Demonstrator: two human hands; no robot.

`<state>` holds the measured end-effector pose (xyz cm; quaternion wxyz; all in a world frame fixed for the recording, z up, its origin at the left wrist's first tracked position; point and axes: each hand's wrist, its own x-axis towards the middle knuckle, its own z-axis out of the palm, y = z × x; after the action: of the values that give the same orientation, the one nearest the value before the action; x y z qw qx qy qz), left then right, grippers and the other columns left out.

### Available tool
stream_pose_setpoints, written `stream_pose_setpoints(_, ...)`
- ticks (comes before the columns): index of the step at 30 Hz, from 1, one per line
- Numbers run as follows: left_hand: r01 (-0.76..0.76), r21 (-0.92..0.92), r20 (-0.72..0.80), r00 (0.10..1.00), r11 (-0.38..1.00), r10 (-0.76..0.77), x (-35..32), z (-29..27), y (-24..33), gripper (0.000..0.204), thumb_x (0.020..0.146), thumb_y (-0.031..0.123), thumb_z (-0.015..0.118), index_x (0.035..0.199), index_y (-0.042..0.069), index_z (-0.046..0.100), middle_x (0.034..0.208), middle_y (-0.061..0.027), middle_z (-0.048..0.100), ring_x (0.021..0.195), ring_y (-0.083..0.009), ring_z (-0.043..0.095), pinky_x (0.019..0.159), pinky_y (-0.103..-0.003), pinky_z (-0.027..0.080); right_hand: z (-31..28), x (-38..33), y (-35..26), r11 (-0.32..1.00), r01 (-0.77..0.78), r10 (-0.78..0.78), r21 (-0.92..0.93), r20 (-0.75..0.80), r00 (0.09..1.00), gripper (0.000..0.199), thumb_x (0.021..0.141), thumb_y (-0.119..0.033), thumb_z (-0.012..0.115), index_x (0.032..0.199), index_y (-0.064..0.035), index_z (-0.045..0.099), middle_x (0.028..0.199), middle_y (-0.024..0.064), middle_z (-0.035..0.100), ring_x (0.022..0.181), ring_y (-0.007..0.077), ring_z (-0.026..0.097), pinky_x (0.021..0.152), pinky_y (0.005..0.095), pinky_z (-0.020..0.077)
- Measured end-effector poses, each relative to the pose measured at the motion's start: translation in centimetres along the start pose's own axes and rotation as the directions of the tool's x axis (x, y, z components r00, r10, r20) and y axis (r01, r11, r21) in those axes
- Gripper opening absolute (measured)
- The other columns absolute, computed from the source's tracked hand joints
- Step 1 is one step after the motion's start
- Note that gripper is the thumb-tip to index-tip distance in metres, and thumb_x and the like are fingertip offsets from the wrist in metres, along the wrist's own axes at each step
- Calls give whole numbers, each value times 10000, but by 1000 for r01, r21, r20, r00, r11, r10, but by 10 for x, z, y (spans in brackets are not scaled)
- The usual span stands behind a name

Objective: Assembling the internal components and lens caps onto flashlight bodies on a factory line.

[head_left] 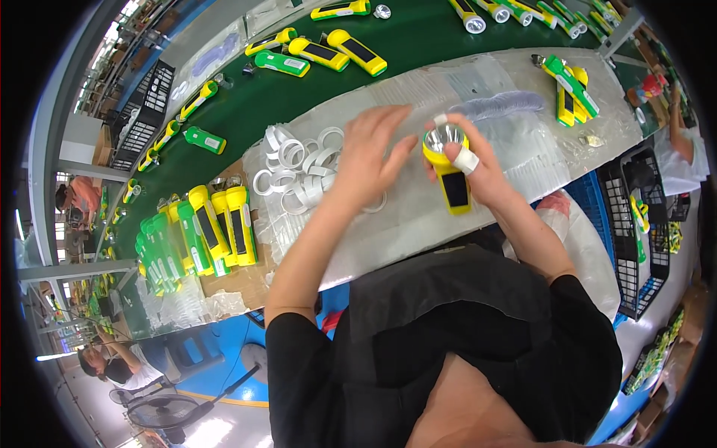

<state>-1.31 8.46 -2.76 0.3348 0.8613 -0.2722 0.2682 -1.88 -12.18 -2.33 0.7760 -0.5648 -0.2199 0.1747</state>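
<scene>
My right hand [478,153] grips a yellow flashlight [453,190] by its head, with the silver reflector facing up and the dark panel toward me. White tape wraps the thumb and a finger of this hand. To its left, my left hand [371,153] is open, fingers spread and thumb apart, with nothing visible in it. Just beside that hand lies a loose pile of white plastic rings [291,154], partly covered by my wrist. Behind my right hand, a row of clear round lenses [499,106] rests on the plastic-covered worktop [373,235].
Several yellow and green flashlights [213,228] stand packed at the left. Others lie on the green belt [284,89] beyond the worktop. Two crossed flashlights [571,91] lie at the far right. A black crate [635,231] stands right of the worktop. Other people work nearby.
</scene>
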Motion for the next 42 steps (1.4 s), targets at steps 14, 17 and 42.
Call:
stream_pose_setpoints(14,398,-274,163,916,876,-366,22,-29,-13,428,828,188,744,1244,183,639,988,-48,644,919,-165,603,719,-332,469,-1,11,4,987,125,-128,-104,-15,992,473,916,-277,665,1259,-35,446,931,85,607,786,149,610,719,293,506)
stream_pose_setpoints(17,261,-551,-17,946,793,-323,54,-26,25,398,828,149,751,1204,116,627,1020,-41,635,891,-116,598,634,-311,499,-4,9,11,979,99,-98,-180,14,995,521,885,-257,708,1276,-38,441,980,75,604,809,138,617,731,289,514)
stream_pose_setpoints(42,-77,-155,-109,992,985,60,32,-10,29,240,707,95,806,928,43,728,1089,-105,625,956,-231,600,748,-311,489,-13,37,34,891,383,-408,-242,-59,911,497,869,-135,702,1293,-59,452,1071,63,588,902,120,613,719,279,548)
